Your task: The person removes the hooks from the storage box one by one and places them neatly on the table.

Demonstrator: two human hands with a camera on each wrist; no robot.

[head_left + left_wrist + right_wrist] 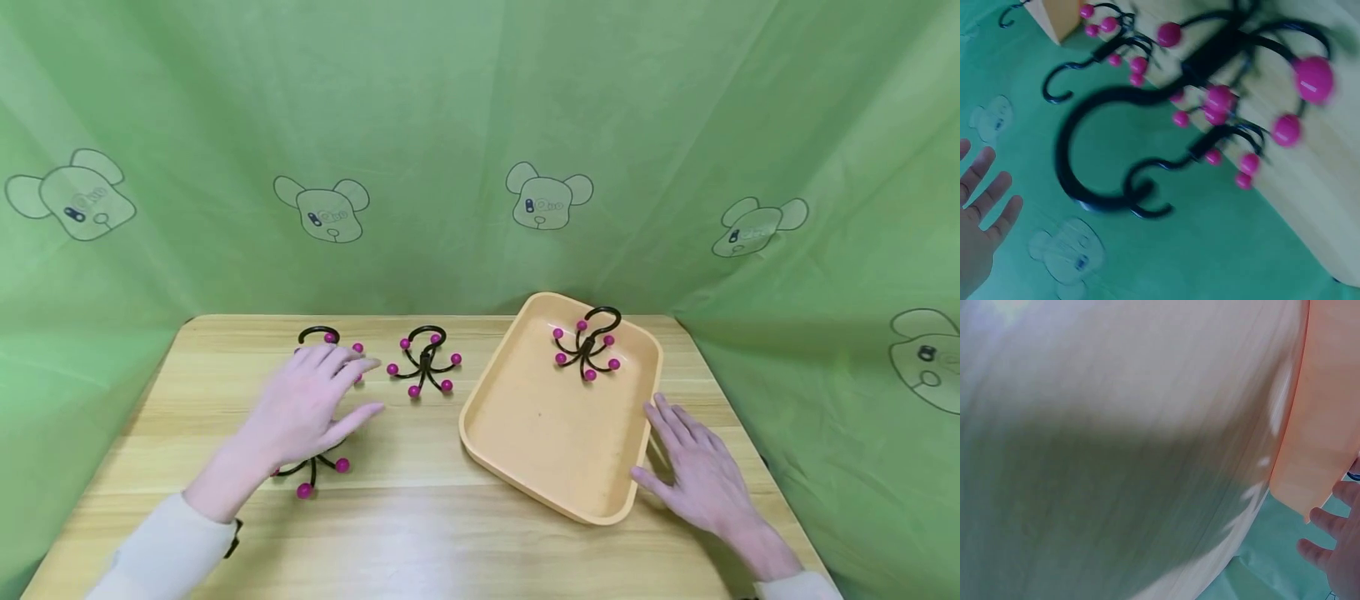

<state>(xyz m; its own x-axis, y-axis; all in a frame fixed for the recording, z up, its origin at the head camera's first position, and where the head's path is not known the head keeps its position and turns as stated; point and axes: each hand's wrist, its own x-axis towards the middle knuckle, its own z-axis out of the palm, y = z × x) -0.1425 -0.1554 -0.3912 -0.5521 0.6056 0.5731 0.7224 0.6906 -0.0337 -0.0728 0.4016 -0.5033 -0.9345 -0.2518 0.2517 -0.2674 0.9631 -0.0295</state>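
My left hand [300,412] hovers over the left of the table, fingers extended, holding nothing. It partly hides two black multi-arm hanger hooks with pink ball tips: one beyond the fingers [318,331] and a nearer one [303,491] below the palm. In the left wrist view, that nearer hook [1213,57] looms large beside the hand [982,219]. Another such hook [425,360] lies to the right of the fingers. A fourth hook [588,346] lies inside a pale orange tray [540,433]. My right hand [697,475], fingers straight, touches the tray's right rim.
The light wooden table [390,533] backs onto a green curtain [435,100] printed with cartoon heads, which also encloses both sides. The tray sits at an angle on the right half, its far corner close to the table's back edge.
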